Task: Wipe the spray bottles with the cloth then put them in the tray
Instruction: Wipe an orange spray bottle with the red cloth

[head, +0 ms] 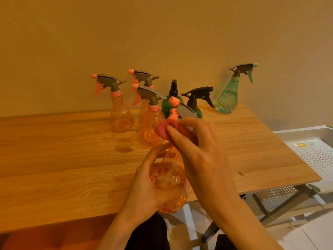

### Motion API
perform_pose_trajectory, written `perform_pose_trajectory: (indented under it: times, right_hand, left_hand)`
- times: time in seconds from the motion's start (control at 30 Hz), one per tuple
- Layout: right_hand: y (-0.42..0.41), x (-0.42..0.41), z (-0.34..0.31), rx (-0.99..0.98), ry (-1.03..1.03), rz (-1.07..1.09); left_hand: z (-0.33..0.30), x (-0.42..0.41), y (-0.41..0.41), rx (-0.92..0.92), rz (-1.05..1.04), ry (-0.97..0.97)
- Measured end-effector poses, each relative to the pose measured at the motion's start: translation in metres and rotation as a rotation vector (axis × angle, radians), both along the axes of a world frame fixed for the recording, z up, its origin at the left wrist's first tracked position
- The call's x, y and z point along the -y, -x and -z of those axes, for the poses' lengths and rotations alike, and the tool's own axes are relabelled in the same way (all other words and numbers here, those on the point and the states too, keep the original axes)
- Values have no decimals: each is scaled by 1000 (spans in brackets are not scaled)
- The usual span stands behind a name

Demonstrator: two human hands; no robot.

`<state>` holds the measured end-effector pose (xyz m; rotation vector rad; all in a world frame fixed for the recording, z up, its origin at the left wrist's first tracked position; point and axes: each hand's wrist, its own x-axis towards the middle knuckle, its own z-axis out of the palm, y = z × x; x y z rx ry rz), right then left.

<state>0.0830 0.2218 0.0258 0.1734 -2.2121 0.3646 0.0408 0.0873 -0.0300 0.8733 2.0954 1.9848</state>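
My left hand (146, 179) grips the body of a clear orange spray bottle (171, 179), held tilted over the table's near edge with its pink nozzle pointing up and away. My right hand (196, 147) pinches a small pink cloth (163, 129) against the bottle's neck, just under the grey trigger head. At the back of the wooden table (63, 168) stand three more orange bottles (121, 112), two dark green bottles (195, 105) and a light teal bottle (228, 98). The white perforated tray (317, 156) sits to the right, below table level.
A damp patch (124, 147) marks the table in front of the orange bottles. A plain wall runs behind the table. The table's folding metal legs (281, 206) show under its right end, beside the tray.
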Motion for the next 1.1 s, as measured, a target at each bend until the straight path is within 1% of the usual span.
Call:
perform_pose_trajectory:
  times: [0.07,0.13,0.27,0.43,0.5,0.63,0.8,0.97,1.1]
  right_hand:
    - [-3,2,1,34,5,-37]
    - [-3,-1,-2,1,-22,-42]
    - [3,-8,-22,-128,-4,36]
    - [8,-17,-29,-125,-30,75]
    - [8,-21,-23,-117,7,55]
    - [7,-25,-21,-139,166,-24]
    - [11,-24,-26,-142,159,-57]
    - [14,-35,-13,-93,258,-97]
    - [13,-25,-24,-102,295,-168]
  left_hand:
    - [0,0,1,-9,-15,4]
    - [0,0,0,-15,-37,18]
    - [2,0,-1,-40,-68,98]
    - [6,1,-2,-89,-120,125]
    - [5,3,-2,-99,-135,104]
    - [1,4,-2,-110,-117,91]
    - [1,4,-4,-102,-96,94]
    - [2,7,-3,-102,-106,100]
    - [5,6,1,-112,-84,114]
